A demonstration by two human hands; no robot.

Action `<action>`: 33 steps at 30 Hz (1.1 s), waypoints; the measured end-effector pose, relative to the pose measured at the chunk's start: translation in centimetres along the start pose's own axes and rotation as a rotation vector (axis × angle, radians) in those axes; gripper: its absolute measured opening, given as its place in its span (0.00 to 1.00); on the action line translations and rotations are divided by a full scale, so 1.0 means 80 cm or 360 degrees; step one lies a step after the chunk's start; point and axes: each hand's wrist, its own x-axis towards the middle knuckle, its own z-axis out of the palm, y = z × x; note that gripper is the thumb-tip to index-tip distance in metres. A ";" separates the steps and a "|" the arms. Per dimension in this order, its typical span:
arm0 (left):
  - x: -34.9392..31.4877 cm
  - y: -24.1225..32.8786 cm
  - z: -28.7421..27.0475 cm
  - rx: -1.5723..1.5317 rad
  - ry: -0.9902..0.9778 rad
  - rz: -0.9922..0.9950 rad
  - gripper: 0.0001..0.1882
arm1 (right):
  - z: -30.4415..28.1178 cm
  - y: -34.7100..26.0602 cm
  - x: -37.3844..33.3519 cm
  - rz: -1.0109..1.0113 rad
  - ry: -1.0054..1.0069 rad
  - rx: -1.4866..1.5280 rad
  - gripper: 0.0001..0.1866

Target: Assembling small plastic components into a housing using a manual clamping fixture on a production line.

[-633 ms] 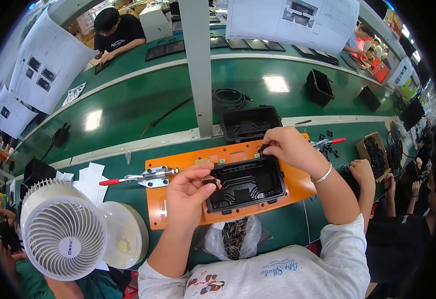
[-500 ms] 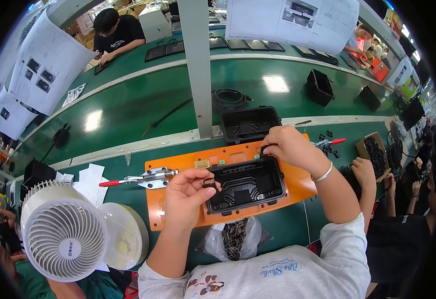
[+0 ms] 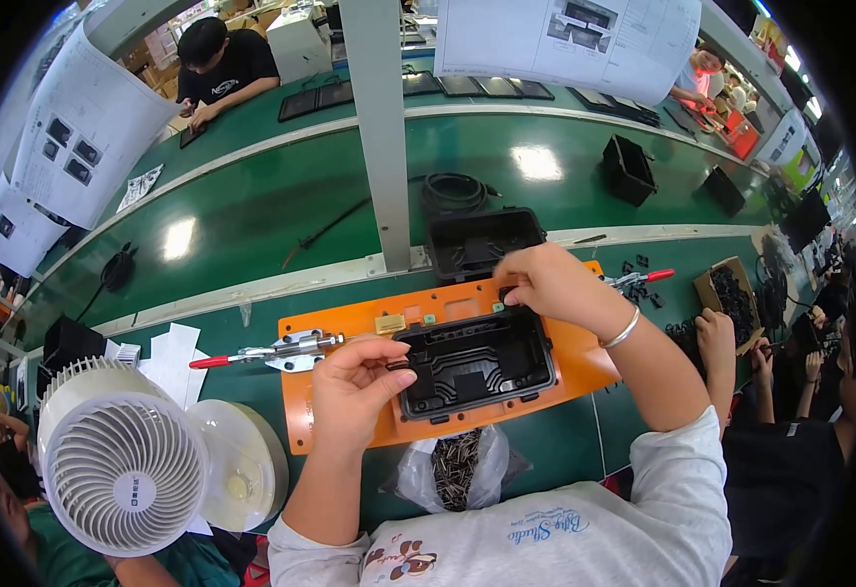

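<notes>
A black plastic box [image 3: 479, 364], open side up, sits in an orange fixture plate [image 3: 302, 409]. At its left wall my left hand [image 3: 357, 383] pinches a small black plastic clip [image 3: 399, 365] between thumb and fingers. Over the box's far right corner, my right hand [image 3: 557, 292] has thumb and fingers closed on a small dark piece [image 3: 506, 294], mostly hidden by the fingers. A brass-coloured block [image 3: 390, 323] and small green pads are set along the plate's far edge. Red-handled toggle clamps [image 3: 300, 347] flank the plate.
Behind the plate stands another black box [image 3: 482, 240]. A bag of screws [image 3: 456, 468] lies in front; a white fan [image 3: 126, 465] stands at left. At right are loose black clips, a carton of black parts [image 3: 731, 296] and another person's hand [image 3: 716, 338]. A metal post [image 3: 377, 147] rises behind.
The clip in my left hand has turned and now lies flatter at the box's left wall. My right hand stays at the far right corner. The whole view has shifted slightly.
</notes>
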 end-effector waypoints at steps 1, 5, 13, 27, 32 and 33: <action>0.000 0.001 -0.002 0.0035 0.0012 0.0050 0.16 | -0.004 -0.010 -0.005 0.0214 0.0129 0.0039 0.12; 0.003 0.012 -0.008 0.0218 0.0016 0.0152 0.17 | 0.008 -0.020 -0.036 0.0356 0.0457 0.0282 0.16; 0.066 0.022 0.010 0.0812 -0.0192 0.0098 0.16 | 0.061 -0.082 -0.101 -0.0099 0.0516 0.0121 0.11; 0.117 0.031 0.026 0.1929 -0.0664 0.0020 0.08 | 0.074 -0.075 -0.104 -0.0136 0.0688 0.0135 0.07; 0.123 0.027 0.032 0.2051 -0.0727 -0.0124 0.07 | 0.075 -0.074 -0.104 -0.0140 0.0702 0.0152 0.07; 0.123 0.026 0.032 0.2119 -0.0742 -0.0072 0.06 | 0.076 -0.074 -0.105 -0.0137 0.0700 0.0155 0.07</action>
